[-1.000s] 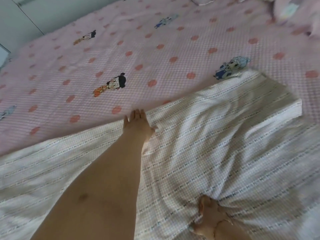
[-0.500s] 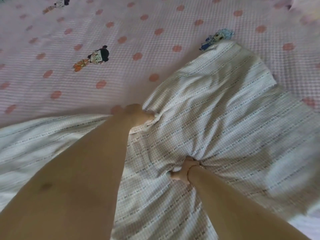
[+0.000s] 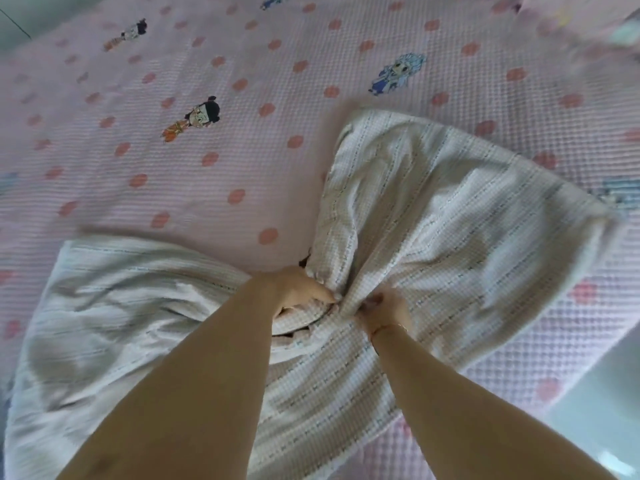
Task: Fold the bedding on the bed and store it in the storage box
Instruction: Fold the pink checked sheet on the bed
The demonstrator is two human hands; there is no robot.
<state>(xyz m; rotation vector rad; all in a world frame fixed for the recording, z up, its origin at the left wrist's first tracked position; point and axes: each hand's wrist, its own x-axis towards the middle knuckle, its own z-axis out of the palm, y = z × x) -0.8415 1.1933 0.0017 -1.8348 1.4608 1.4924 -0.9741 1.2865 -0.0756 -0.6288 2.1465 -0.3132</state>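
Blanket (image 3: 433, 237), white with thin dark stripes, lies bunched on the near half of the bed, drawn into a waist at the middle. One lobe spreads left and near, the other fans far and right.

Left hand (image 3: 299, 289) grasps a gathered fold at the waist, fingers curled into the cloth. Right hand (image 3: 384, 311) just beside it, almost touching, pinching cloth from the right lobe. Both arms reach in from the near edge.

Risks, as judged from here:
- Both grips sit at one point, so the lobes hang uncontrolled. Lifting now would likely give a crumpled bundle, not a flat fold.
- Edges and corners are not matched; the far-right lobe is skewed, so any fold made on it would come out crooked.
- Near-right part of the blanket lies close to the bed's edge; a pull that way could drag it off.
- Loose weave cloth may slip through a shallow pinch.

Around: pink sheet (image 3: 242, 81) with red dots and cartoon figures (image 3: 194, 117) under everything. Pink bedding heap (image 3: 588, 22) at far right corner, blurred. Storage box not in view. Nothing lies on the blanket itself.
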